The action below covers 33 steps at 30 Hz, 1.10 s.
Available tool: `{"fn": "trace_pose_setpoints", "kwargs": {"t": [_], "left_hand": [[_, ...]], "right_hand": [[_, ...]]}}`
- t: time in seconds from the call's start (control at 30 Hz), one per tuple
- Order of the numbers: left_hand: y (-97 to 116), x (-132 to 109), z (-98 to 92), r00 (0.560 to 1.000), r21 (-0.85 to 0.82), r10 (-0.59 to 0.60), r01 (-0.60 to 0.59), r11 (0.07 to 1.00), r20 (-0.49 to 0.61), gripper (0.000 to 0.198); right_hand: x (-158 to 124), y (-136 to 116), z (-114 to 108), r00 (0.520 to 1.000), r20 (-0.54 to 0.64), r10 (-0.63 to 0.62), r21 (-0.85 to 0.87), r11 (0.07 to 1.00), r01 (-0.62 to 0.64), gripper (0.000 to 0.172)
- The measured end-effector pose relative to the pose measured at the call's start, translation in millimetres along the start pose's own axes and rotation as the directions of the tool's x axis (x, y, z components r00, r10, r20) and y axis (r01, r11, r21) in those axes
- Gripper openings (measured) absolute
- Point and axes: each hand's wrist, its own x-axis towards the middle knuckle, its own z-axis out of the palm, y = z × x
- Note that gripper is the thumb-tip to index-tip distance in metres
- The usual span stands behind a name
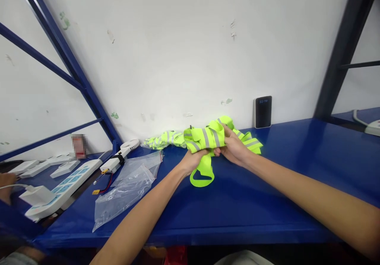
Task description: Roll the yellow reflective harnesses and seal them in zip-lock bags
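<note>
Both hands are closed on a bundle of neon yellow reflective straps (204, 137) with silver stripes, held above the blue table (252, 201). My left hand (193, 162) grips the bundle from below, its fingers partly hidden under the folds. At the bundle's right side, my right hand (233, 144) pinches it, with the thumb on top. A yellow strap loop (202, 184) hangs below, between the hands. More of the same webbing (252, 143) lies behind my right hand. To the left, against the wall, rest further yellow reflective straps (166, 139) in clear plastic.
Clear plastic bags (127, 194) lie on the left, near a white handheld fan (130, 143) and a white box with wires (112, 164). A power strip (67, 186) sits farther left. A black-fronted clock device (263, 112) stands against the wall. Another person's hand (6, 186) shows at the left edge.
</note>
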Motion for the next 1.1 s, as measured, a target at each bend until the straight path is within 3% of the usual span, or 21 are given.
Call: {"fn": "trace_pose_setpoints", "kwargs": {"t": [0.07,0.17,0.27,0.37,0.5,0.6,0.7,0.9,1.1], "left_hand": [[-1.7,-0.9,7.8,1.000,-0.042,0.003,-0.004,0.999,-0.017,0.019],[-1.0,-1.8,15.7,0.998,-0.181,-0.029,0.018,0.983,-0.056,0.024],[1.7,-2.1,17.5,0.993,-0.276,-0.106,0.089,0.957,-0.050,0.021],[2.2,0.5,14.9,0.980,-0.315,-0.143,0.093,0.944,-0.139,0.017],[-1.3,4.8,10.1,0.960,-0.320,-0.118,0.033,0.947,-0.253,0.018],[-2.3,4.0,9.2,0.981,-0.276,-0.007,-0.047,0.960,-0.192,0.020],[-2.1,1.1,12.0,0.991,-0.239,0.117,-0.131,0.962,-0.071,0.028],[-2.1,-6.7,19.2,0.995,-0.300,-0.069,0.087,0.950,0.069,0.025],[1.7,-19.5,21.9,0.984,-0.293,-0.165,0.177,0.940,0.065,0.023]], "right_hand": [[4.2,1.1,-6.3,0.997,-0.055,-0.051,-0.061,0.997,0.047,0.061],[9.5,5.8,-15.8,0.990,-0.014,-0.142,-0.227,0.964,0.136,0.078],[11.4,10.6,-19.7,0.973,0.090,-0.212,-0.440,0.868,0.229,0.069],[10.0,14.8,-18.2,0.922,0.203,-0.330,-0.619,0.686,0.382,0.057],[6.8,21.3,-17.7,0.805,0.371,-0.463,-0.771,0.330,0.545,0.059],[4.3,22.5,-20.5,0.774,0.411,-0.482,-0.826,0.163,0.540,0.061],[2.4,19.3,-23.6,0.781,0.379,-0.497,-0.871,0.092,0.482,0.063],[6.0,16.6,-33.3,0.722,0.417,-0.552,-0.878,-0.038,0.478,0.059],[16.4,16.8,-46.0,0.678,0.483,-0.555,-0.866,-0.184,0.465,0.061]]}}
